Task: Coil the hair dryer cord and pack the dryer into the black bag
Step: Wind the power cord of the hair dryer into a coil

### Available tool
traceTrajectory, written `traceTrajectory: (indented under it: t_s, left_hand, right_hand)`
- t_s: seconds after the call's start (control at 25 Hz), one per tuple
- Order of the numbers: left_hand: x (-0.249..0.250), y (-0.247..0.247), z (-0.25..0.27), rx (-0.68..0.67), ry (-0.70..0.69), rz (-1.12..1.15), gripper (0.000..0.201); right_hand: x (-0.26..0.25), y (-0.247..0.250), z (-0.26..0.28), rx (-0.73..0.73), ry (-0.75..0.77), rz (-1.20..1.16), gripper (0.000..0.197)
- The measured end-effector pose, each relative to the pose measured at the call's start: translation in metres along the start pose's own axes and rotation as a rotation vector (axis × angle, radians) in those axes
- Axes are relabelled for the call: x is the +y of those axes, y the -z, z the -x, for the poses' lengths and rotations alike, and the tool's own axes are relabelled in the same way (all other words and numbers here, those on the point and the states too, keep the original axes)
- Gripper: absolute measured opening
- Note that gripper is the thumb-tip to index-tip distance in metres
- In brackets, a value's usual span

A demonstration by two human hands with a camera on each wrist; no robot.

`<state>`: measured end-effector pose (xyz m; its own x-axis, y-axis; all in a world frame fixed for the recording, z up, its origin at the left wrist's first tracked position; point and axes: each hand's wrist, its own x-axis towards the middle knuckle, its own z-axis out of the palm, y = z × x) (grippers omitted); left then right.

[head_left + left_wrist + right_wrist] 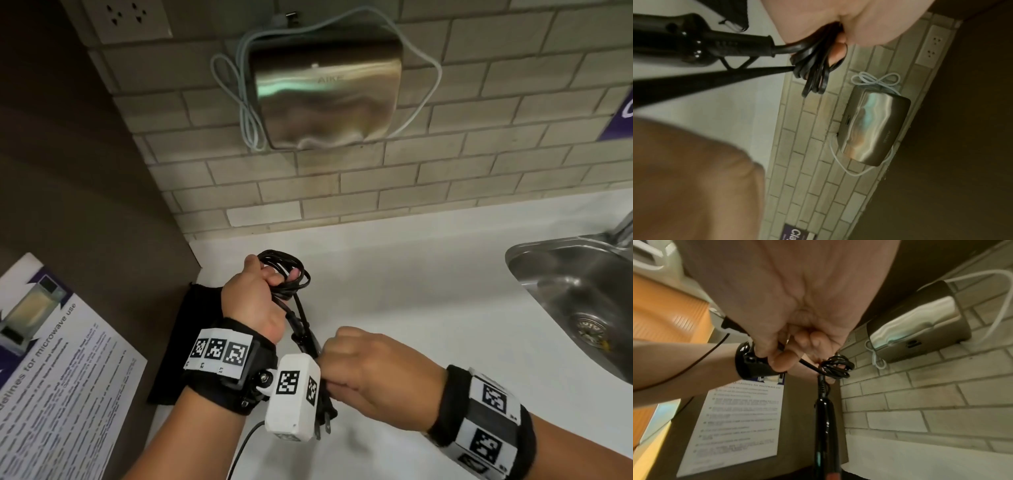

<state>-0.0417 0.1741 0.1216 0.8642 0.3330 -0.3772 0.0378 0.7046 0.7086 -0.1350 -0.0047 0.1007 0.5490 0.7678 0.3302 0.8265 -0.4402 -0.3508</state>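
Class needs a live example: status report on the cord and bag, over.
Left hand grips coiled cord. Right hand holds cord near plug. Black bag flat on counter, dryer not packed. Nothing blocking.

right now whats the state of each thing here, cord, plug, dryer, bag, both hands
cord: mostly coiled in loops, one strand running to the plug
plug: unplugged, prongs bare
dryer: hanging below the coil, off the counter
bag: flat on the counter, dryer not in it
left hand: grips the coil
right hand: holds the cord by the plug
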Motion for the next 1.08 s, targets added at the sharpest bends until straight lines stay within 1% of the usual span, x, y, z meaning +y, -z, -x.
traceTrajectory:
  t_s: [0.08,0.16,0.2,0.24,0.28,0.36,0.44,0.48,0.52,0.56,0.6,0.68,0.72,0.76,0.84,0.92,0.96,1.0,1.04,1.08]
  left_hand:
    - [-0.005,0.0,0.001,-0.067,-0.053,-0.029,0.033]
    - [-0.003,0.001,0.002,-0.122,-0.083,-0.067,0.03]
    - [-0.002,0.001,0.002,-0.138,-0.075,-0.085,0.029]
    - [0.0,0.0,0.001,-0.143,-0.058,-0.086,0.029]
    - [0.002,-0.001,0.001,-0.141,-0.043,-0.068,0.03]
    - [0.0,-0.001,0.005,-0.141,-0.08,-0.077,0.026]
    - [-0.006,0.001,0.018,-0.176,-0.12,-0.24,0.015]
    - [-0.009,0.003,0.027,-0.227,-0.108,-0.332,0.012]
    - [-0.011,0.008,0.034,-0.299,-0.087,-0.399,0.015]
    - [-0.013,0.012,0.039,-0.376,-0.069,-0.434,0.027]
    - [-0.013,0.014,0.041,-0.44,-0.058,-0.454,0.042]
    - [-0.013,0.015,0.041,-0.539,-0.062,-0.488,0.074]
    - [-0.014,0.015,0.042,-0.593,-0.089,-0.526,0.084]
    - [-0.017,0.016,0.04,-0.641,-0.122,-0.572,0.086]
    - [-0.019,0.017,0.041,-0.671,-0.168,-0.692,0.075]
    - [-0.021,0.023,0.041,-0.697,-0.176,-0.828,0.055]
    - [-0.021,0.025,0.04,-0.731,-0.162,-0.872,0.049]
    - [-0.021,0.028,0.038,-0.779,-0.143,-0.89,0.047]
    - [-0.021,0.029,0.037,-0.81,-0.117,-0.889,0.048]
    - [-0.021,0.029,0.036,-0.811,-0.104,-0.875,0.052]
  right_hand:
    - [0.01,0.004,-0.008,-0.012,0.013,-0.051,0.021]
    - [0.029,0.008,-0.016,-0.035,-0.021,0.073,0.028]
    - [0.037,0.011,-0.017,-0.054,-0.051,0.125,0.028]
    - [0.042,0.012,-0.016,-0.079,-0.082,0.101,0.026]
    - [0.044,0.013,-0.016,-0.108,-0.112,0.005,0.025]
    - [0.035,0.017,-0.02,-0.139,-0.188,-0.354,0.026]
    - [0.024,0.025,-0.032,-0.119,-0.25,-0.724,0.028]
    - [0.023,0.03,-0.038,-0.094,-0.262,-0.85,0.03]
    - [0.024,0.033,-0.044,-0.069,-0.259,-0.938,0.032]
    - [0.026,0.036,-0.05,-0.053,-0.251,-0.994,0.032]
    - [0.027,0.039,-0.056,-0.043,-0.252,-1.033,0.031]
    - [0.03,0.041,-0.065,-0.009,-0.339,-1.065,0.025]
    - [0.031,0.043,-0.068,0.032,-0.399,-1.052,0.023]
    - [0.033,0.043,-0.07,0.079,-0.452,-1.041,0.023]
    - [0.038,0.042,-0.072,0.141,-0.507,-1.073,0.022]
    - [0.044,0.043,-0.071,0.159,-0.518,-1.094,0.014]
    - [0.048,0.045,-0.069,0.177,-0.527,-1.032,0.012]
    - [0.053,0.046,-0.068,0.201,-0.533,-0.922,0.012]
    - [0.058,0.046,-0.067,0.223,-0.534,-0.807,0.013]
    - [0.062,0.046,-0.065,0.232,-0.533,-0.734,0.014]
